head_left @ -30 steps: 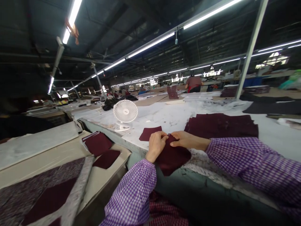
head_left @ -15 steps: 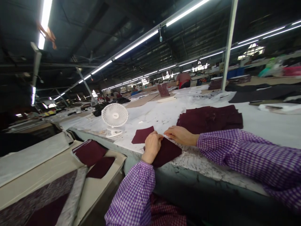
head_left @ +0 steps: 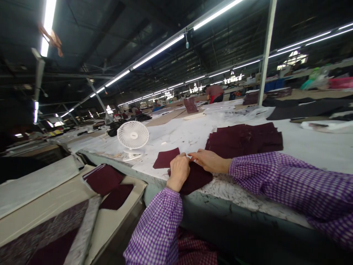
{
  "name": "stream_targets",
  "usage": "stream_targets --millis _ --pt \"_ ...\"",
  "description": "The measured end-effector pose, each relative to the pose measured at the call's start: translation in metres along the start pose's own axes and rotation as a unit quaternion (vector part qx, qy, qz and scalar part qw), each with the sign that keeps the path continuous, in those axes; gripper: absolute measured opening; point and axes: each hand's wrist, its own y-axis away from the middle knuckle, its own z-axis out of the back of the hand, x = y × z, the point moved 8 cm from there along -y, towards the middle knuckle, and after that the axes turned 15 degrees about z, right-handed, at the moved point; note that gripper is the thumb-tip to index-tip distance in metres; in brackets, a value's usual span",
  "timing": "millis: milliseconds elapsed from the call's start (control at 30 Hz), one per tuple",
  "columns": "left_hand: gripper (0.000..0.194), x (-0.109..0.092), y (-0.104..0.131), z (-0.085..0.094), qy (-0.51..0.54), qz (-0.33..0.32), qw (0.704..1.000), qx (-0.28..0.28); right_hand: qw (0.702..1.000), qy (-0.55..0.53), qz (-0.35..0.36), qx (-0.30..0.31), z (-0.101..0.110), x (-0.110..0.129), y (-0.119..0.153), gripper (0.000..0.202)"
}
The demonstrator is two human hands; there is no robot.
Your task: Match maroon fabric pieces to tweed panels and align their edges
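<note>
A dark maroon fabric piece [head_left: 197,179] lies at the near edge of the white-covered table [head_left: 173,132]. My left hand [head_left: 179,168] is closed on its upper left part, fingertips curled at the top corner. My right hand [head_left: 208,160] reaches in from the right, its fingers pressed together at the same corner and meeting the left fingertips; what they pinch is too small to make out. Just left of my hands lies a smaller, redder maroon piece [head_left: 166,158]. Behind my right hand sits a stack of maroon pieces [head_left: 244,139].
A white fan [head_left: 133,135] stands on the table to the left. On a lower cream surface [head_left: 110,224] at the lower left are more maroon pieces [head_left: 103,179]. A metal pole [head_left: 267,55] rises behind the stack. Farther back, a person [head_left: 215,94] bends over a table.
My right hand has moved left and in, so its fingertips now meet those of my left hand. The view has shifted slightly. The distant person has leaned to the left.
</note>
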Motion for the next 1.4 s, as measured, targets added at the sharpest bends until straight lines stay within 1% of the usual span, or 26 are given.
stream_targets --millis 133,267,333,400,533,633,700,767,867,933,1100,1200,1267,1333,1400 --pt "0.02 0.017 0.0 0.001 0.062 0.009 0.998 0.029 0.999 0.036 0.033 0.014 0.0 0.005 -0.001 0.031" --pt "0.019 0.042 0.01 0.008 0.131 -0.004 0.991 0.007 0.996 0.035 0.076 0.015 -0.001 0.009 -0.004 0.032" --pt "0.019 0.05 0.017 0.009 0.161 -0.022 0.987 -0.007 0.996 0.032 0.084 0.02 -0.002 0.009 -0.005 0.034" --pt "0.02 0.052 0.024 0.009 0.172 -0.043 0.984 -0.024 0.996 0.031 0.084 0.03 -0.004 0.009 -0.006 0.036" --pt "0.024 0.048 0.032 0.011 0.158 -0.075 0.983 -0.06 0.994 0.041 0.089 0.052 -0.007 0.009 -0.006 0.042" --pt "0.026 0.048 0.034 0.012 0.155 -0.086 0.982 -0.066 0.991 0.057 0.095 0.07 -0.007 0.011 -0.006 0.046" --pt "0.027 0.049 0.034 0.013 0.153 -0.087 0.982 -0.069 0.988 0.071 0.094 0.097 -0.007 0.013 -0.008 0.047" --pt "0.028 0.05 0.035 0.013 0.146 -0.089 0.983 -0.072 0.982 0.092 0.093 0.139 -0.007 0.016 -0.011 0.049" --pt "0.029 0.049 0.037 0.014 0.128 -0.099 0.984 -0.076 0.964 0.131 0.099 0.209 -0.006 0.026 -0.017 0.052" --pt "0.028 0.049 0.039 0.014 0.119 -0.111 0.984 -0.073 0.952 0.151 0.107 0.244 -0.005 0.034 -0.022 0.054" --pt "0.024 0.064 0.044 0.019 0.149 -0.093 0.981 -0.077 0.931 0.16 0.104 0.312 -0.004 0.046 -0.032 0.058" --pt "0.024 0.075 0.048 0.019 0.188 -0.088 0.976 -0.067 0.92 0.164 0.112 0.338 -0.004 0.052 -0.035 0.064" --pt "0.02 0.084 0.048 0.02 0.238 -0.07 0.967 -0.053 0.916 0.168 0.117 0.346 -0.004 0.055 -0.035 0.068" --pt "0.016 0.094 0.048 0.019 0.288 -0.048 0.956 -0.039 0.914 0.172 0.12 0.346 -0.004 0.056 -0.036 0.07" --pt "0.014 0.098 0.049 0.02 0.31 -0.041 0.95 -0.029 0.914 0.176 0.126 0.342 -0.004 0.057 -0.037 0.071"
